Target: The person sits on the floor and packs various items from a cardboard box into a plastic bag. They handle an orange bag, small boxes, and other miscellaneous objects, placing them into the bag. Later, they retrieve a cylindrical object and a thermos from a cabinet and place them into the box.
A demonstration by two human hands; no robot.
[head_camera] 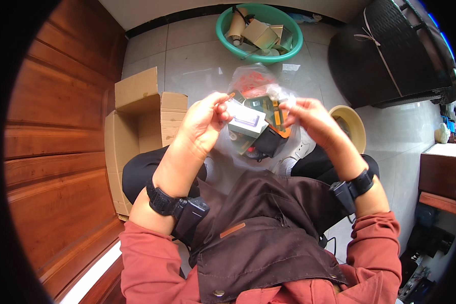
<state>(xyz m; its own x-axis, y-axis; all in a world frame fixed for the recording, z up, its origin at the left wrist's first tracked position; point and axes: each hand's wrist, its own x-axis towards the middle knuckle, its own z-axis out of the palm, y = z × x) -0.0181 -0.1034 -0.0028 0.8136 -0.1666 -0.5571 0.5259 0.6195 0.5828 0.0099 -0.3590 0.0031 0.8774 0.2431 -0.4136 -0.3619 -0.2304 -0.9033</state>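
A clear plastic bag [228, 150] with red print stands between my feet, its mouth spread wide. My left hand [209, 119] pinches the bag's rim on the left, beside the corner of a white box [247, 118] with a device pictured on it. On the right, my right hand [309, 114] grips the bunched plastic of the rim and looks slightly blurred. Inside the bag, the white box lies on top of a dark green box [261, 106] with orange parts. A black pouch-like item [270, 141] sits lower in the bag, partly covered.
An open cardboard box [133, 129] stands to the left by a wooden door [57, 144]. Ahead is a green plastic basin [298, 41] holding several boxes and a beige cylindrical item [237, 26]. A yellow bucket [359, 127] and stacked black woven chairs [364, 64] are at right.
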